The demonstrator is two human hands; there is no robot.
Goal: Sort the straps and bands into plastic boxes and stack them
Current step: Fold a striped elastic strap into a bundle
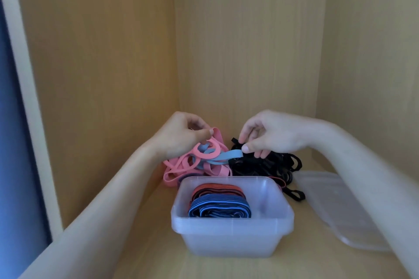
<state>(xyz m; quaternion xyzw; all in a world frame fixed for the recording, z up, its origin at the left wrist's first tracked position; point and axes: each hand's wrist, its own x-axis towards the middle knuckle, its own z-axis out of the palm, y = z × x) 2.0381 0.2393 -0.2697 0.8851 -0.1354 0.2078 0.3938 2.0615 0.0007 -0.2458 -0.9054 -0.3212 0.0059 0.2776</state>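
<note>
Translucent plastic box (231,231) — matt wood shelf (158,263)

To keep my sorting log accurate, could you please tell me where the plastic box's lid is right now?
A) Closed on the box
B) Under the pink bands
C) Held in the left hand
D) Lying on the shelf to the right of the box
D: the clear lid lies flat on the wooden shelf to the right of the plastic box, which stands open with folded bands showing inside.

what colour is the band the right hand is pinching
Light blue band, seen in the head view, pinched by the right hand.
</note>
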